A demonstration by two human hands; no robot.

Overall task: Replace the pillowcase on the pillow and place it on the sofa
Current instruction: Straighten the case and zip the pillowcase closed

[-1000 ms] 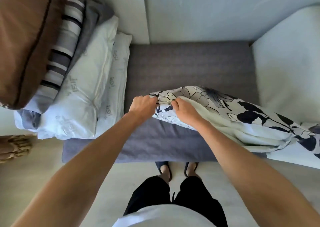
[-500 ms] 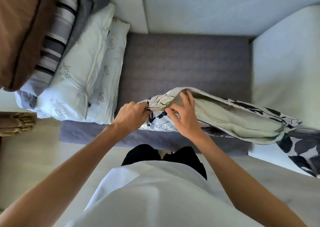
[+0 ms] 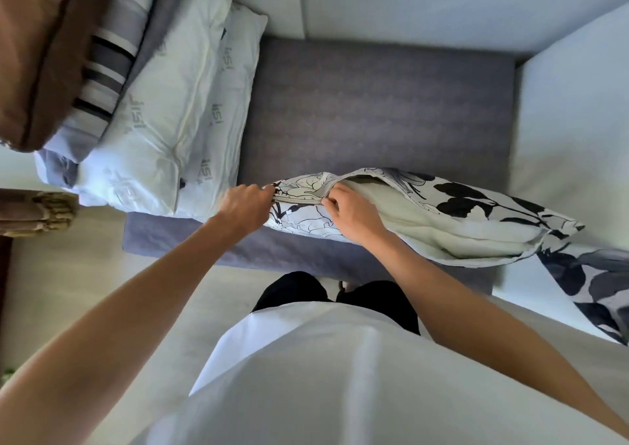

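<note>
Two hands: both work at the near-left end of a floral pillowcase (image 3: pixel 452 203), which lies across the front edge of the sofa seat (image 3: pixel 374 111).
Left hand: the left hand (image 3: pixel 243 208) has its fingers curled tight, pinching the left corner of the case where the zip line starts.
Right hand: the right hand (image 3: pixel 354 211) sits just right of it, fingers curled and pinching at the zip (image 3: pixel 299 200); whether they hold the slider itself is too small to tell.
Zip: a short closed stretch runs between the two hands. To the right of the right hand the mouth gapes open.
Pillow: the cream pillow (image 3: pixel 442 230) shows inside that open mouth, already within the case.
Long axis: the pillow runs left to right along the seat's front edge, its far end dipping toward the right arm of the sofa (image 3: pixel 575 131).
Key relation: the unclosed part of the zip lies to the right of the right fingers, along the long axis, so that hand is the nearer one to travel it while the left anchors the corner.
Step, as a judgement: closing the case, with placing not yet done.
Beside: a stack of other pillows (image 3: pixel 160 114) rests on the left end of the seat, apart from the floral one.
</note>
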